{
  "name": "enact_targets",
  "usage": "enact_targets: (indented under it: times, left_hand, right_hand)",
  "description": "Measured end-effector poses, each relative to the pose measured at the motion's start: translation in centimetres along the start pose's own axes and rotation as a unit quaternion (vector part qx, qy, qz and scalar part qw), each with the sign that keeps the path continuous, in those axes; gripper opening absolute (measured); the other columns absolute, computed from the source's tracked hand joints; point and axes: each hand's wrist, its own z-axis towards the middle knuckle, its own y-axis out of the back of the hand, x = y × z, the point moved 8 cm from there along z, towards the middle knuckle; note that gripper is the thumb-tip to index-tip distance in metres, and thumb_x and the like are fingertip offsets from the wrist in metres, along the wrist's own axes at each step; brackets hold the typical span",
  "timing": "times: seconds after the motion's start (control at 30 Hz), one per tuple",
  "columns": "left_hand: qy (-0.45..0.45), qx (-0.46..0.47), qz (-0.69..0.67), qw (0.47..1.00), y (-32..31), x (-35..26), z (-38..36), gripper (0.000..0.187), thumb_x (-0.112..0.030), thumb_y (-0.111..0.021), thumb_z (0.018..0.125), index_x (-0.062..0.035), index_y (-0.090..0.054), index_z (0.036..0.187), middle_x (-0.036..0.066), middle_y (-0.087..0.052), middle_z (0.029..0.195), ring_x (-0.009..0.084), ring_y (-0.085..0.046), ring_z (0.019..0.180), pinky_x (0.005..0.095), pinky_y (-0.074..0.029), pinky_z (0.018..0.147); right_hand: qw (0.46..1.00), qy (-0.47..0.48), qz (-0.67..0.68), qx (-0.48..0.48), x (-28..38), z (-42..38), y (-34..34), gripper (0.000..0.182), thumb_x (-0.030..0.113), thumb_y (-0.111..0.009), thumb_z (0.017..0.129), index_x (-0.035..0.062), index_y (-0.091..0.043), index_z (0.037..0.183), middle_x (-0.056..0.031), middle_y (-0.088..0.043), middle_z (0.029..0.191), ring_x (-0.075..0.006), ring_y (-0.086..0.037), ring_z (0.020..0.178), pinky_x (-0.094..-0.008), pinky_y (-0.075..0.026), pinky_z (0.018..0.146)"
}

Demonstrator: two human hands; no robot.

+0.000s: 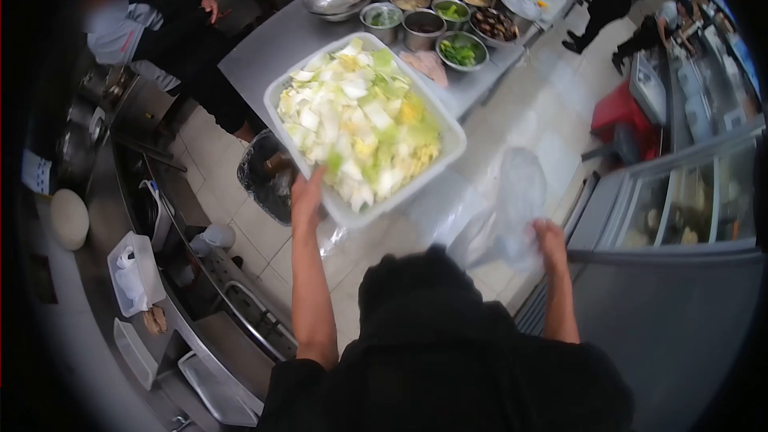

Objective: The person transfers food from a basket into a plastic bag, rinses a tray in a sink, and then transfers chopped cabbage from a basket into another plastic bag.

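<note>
My left hand [306, 198] grips the near left edge of a white plastic tub [454, 138]. Chopped cabbage [360, 124], pale green, white and yellow, fills the tub, which is held tilted in the air by the end of the steel table. On the right, my right hand [549, 240] is closed on the side of a clear plastic bag [516, 200]. The bag hangs loose over the floor and looks slightly blurred. The tub hides part of the table's near end.
Several metal bowls of ingredients [424, 24] crowd the steel table [256, 56]. A lined bin [268, 176] stands below at left. A co-worker [168, 40] is at upper left, with others at upper right. A glass-topped fridge [680, 208] flanks my right side; steel shelving [204, 344] runs along my left.
</note>
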Motion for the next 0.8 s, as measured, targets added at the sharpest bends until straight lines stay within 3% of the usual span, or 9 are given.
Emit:
enact_targets:
  times: [0.13, 0.2, 0.3, 0.33, 0.4, 0.47, 0.6, 0.67, 0.8]
  left_hand:
    - [-0.254, -0.212, 0.225, 0.916, 0.5, -8.8, -10.6, 0.052, -0.021, -0.071, 0.081, 0.0017, -0.052, 0.124, 0.012, -0.063, 0.102, 0.0194, -0.060, 0.093, 0.0311, -0.048, 0.076]
    - [-0.173, -0.001, 0.095, 0.980, -3.6, -6.5, -13.7, 0.048, -0.020, -0.069, 0.084, 0.0000, -0.053, 0.124, 0.009, -0.061, 0.099, 0.0144, -0.057, 0.085, 0.0293, -0.047, 0.074]
    - [-0.022, 0.264, 0.100, 0.959, -13.7, -1.3, -19.6, 0.045, -0.028, -0.068, 0.086, 0.0008, -0.059, 0.119, 0.012, -0.064, 0.103, 0.0160, -0.058, 0.094, 0.0278, -0.046, 0.082]
    - [-0.183, 0.218, 0.190, 0.940, -16.4, 0.3, -20.8, 0.038, -0.023, -0.066, 0.086, 0.0009, -0.060, 0.115, 0.010, -0.065, 0.096, 0.0149, -0.060, 0.083, 0.0264, -0.047, 0.073]
    - [-0.219, 0.221, 0.241, 0.919, -19.3, 2.0, -21.5, 0.032, -0.017, -0.065, 0.086, 0.0018, -0.061, 0.112, 0.009, -0.065, 0.090, 0.0141, -0.061, 0.072, 0.0255, -0.049, 0.064]
    - [0.031, 0.320, 0.160, 0.933, -20.7, 5.8, -21.4, 0.034, -0.014, -0.065, 0.085, 0.0035, -0.059, 0.114, 0.011, -0.065, 0.092, 0.0147, -0.062, 0.073, 0.0266, -0.050, 0.065]
    - [0.043, 0.154, -0.088, 0.983, -17.5, 4.0, -18.6, 0.022, 0.001, -0.057, 0.085, 0.0053, -0.059, 0.107, 0.011, -0.066, 0.093, 0.0158, -0.064, 0.076, 0.0285, -0.052, 0.070]
    - [0.061, 0.168, -0.113, 0.977, -17.9, 3.2, -19.4, 0.020, 0.003, -0.054, 0.086, 0.0045, -0.059, 0.105, 0.010, -0.066, 0.091, 0.0154, -0.063, 0.075, 0.0282, -0.052, 0.070]
    - [0.120, 0.189, -0.160, 0.961, -19.5, 3.3, -21.6, 0.019, 0.004, -0.052, 0.086, 0.0033, -0.060, 0.103, 0.009, -0.065, 0.087, 0.0148, -0.063, 0.076, 0.0269, -0.052, 0.071]
  right_hand:
    - [0.987, 0.042, 0.137, 0.074, 0.3, -0.5, -3.1, 0.018, 0.018, -0.062, 0.090, 0.0042, -0.063, 0.101, -0.0017, -0.066, 0.087, -0.0078, -0.059, 0.075, -0.0228, -0.045, 0.065]
    - [0.967, 0.050, 0.232, 0.096, 1.1, -1.5, -5.4, 0.019, 0.015, -0.066, 0.087, 0.0048, -0.062, 0.102, -0.0011, -0.065, 0.088, -0.0078, -0.060, 0.078, -0.0231, -0.047, 0.069]
    - [0.947, 0.072, 0.278, 0.142, 2.0, -3.1, -8.3, 0.018, 0.012, -0.069, 0.084, 0.0049, -0.061, 0.098, -0.0003, -0.064, 0.087, -0.0080, -0.060, 0.078, -0.0236, -0.048, 0.073]
    - [0.945, 0.086, 0.275, 0.155, 2.1, -3.6, -9.0, 0.017, 0.011, -0.070, 0.084, 0.0047, -0.061, 0.097, -0.0002, -0.064, 0.086, -0.0080, -0.060, 0.078, -0.0236, -0.048, 0.074]
    - [0.933, 0.114, 0.302, 0.163, 2.9, -4.8, -9.6, 0.015, 0.011, -0.070, 0.083, 0.0049, -0.060, 0.093, -0.0012, -0.063, 0.083, -0.0095, -0.060, 0.074, -0.0236, -0.048, 0.068]
    - [0.932, 0.113, 0.309, 0.149, 2.0, -4.4, -8.2, 0.014, 0.010, -0.070, 0.082, 0.0051, -0.059, 0.090, -0.0023, -0.063, 0.080, -0.0111, -0.061, 0.069, -0.0238, -0.048, 0.062]
    - [0.953, 0.041, 0.297, 0.034, -2.9, -1.1, -1.9, 0.015, 0.006, -0.068, 0.076, 0.0055, -0.055, 0.083, -0.0039, -0.061, 0.072, -0.0133, -0.060, 0.058, -0.0236, -0.045, 0.049]
    - [0.983, -0.052, 0.176, 0.016, -7.4, 0.5, -0.1, 0.039, 0.006, -0.072, 0.068, 0.0016, -0.055, 0.103, -0.0093, -0.062, 0.086, -0.0205, -0.064, 0.074, -0.0298, -0.051, 0.063]
    - [0.969, 0.195, -0.009, -0.154, -4.4, 0.4, 2.0, 0.082, 0.007, -0.077, 0.061, -0.0024, -0.037, 0.132, -0.0183, -0.055, 0.114, -0.0300, -0.056, 0.105, -0.0395, -0.046, 0.090]
